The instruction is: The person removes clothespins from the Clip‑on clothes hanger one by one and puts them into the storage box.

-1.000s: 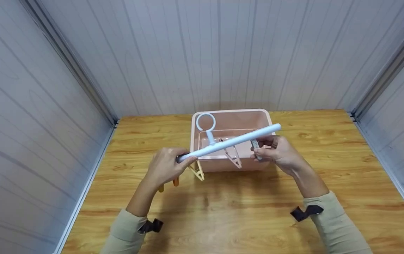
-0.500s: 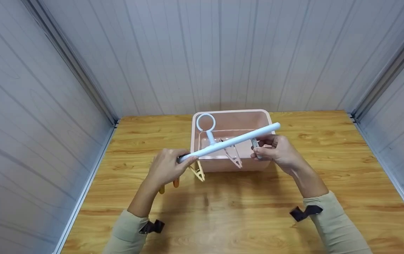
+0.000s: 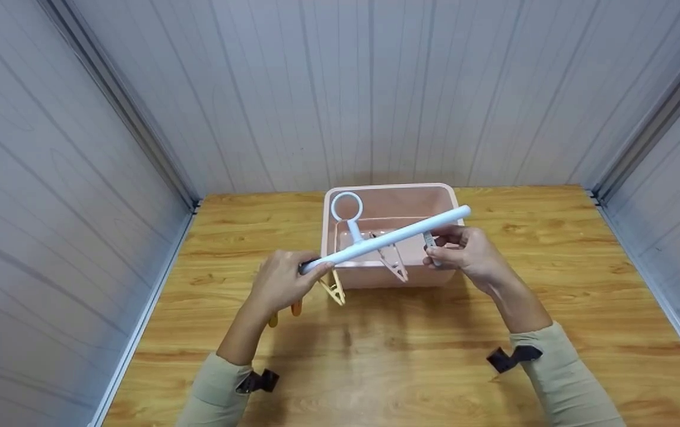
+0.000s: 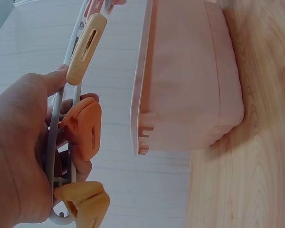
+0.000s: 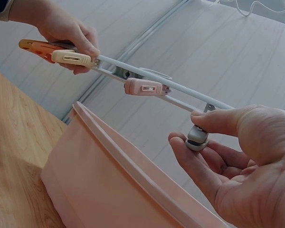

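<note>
A pale blue clip hanger [image 3: 402, 233] with a ring hook [image 3: 346, 207] is held up in front of the pink bin, its right end higher in the head view. My left hand [image 3: 283, 279] grips the bar's left end. Around that hand hang a cream clip [image 4: 87, 50], an orange clip [image 4: 89, 129] and a yellow clip [image 4: 88, 204]. A pink clip [image 5: 143, 87] hangs near the bar's middle. Toward the other end, my right hand [image 3: 475, 259] pinches a grey clip [image 5: 198, 136] between thumb and fingers. The palm side of the left hand is hidden in the head view.
Behind and below the hanger, the pink bin [image 3: 396, 277] stands on the wooden table [image 3: 387, 356] near the back wall [image 3: 399, 89]. Panelled walls rise at left [image 3: 49, 196] and right. A white cable [image 5: 256, 10] shows at the top of the right wrist view.
</note>
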The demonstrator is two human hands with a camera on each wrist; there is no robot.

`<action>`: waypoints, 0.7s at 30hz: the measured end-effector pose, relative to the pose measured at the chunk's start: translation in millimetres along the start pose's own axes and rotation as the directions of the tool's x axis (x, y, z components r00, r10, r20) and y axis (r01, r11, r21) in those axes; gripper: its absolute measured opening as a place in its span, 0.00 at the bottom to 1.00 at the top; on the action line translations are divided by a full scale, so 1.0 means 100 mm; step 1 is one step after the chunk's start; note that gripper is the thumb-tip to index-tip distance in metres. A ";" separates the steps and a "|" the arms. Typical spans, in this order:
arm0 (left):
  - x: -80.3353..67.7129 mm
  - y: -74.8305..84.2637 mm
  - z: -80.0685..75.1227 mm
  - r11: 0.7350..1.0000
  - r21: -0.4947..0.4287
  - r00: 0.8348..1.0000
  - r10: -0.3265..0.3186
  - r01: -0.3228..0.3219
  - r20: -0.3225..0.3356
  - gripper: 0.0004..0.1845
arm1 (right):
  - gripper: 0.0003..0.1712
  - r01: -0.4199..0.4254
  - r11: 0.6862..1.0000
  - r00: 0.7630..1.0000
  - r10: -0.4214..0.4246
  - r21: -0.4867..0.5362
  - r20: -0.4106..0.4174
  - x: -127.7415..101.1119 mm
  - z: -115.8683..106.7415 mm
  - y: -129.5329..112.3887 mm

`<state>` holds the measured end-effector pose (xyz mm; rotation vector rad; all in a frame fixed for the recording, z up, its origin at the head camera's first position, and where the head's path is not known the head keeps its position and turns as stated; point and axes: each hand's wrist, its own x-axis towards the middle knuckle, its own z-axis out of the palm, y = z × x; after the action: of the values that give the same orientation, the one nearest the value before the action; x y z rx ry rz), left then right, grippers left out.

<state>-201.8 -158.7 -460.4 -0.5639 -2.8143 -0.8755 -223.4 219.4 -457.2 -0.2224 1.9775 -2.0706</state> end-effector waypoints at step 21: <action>-0.01 0.03 -0.02 0.999 0.044 0.999 0.003 -0.002 -0.033 0.17 | 0.17 -0.007 0.997 0.998 0.002 -0.079 -0.061 -0.01 0.00 -0.01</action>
<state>-199.4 -158.3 -457.3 -0.5419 -2.7948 -0.8133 -222.2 219.5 -455.9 -0.1727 2.0954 -2.0218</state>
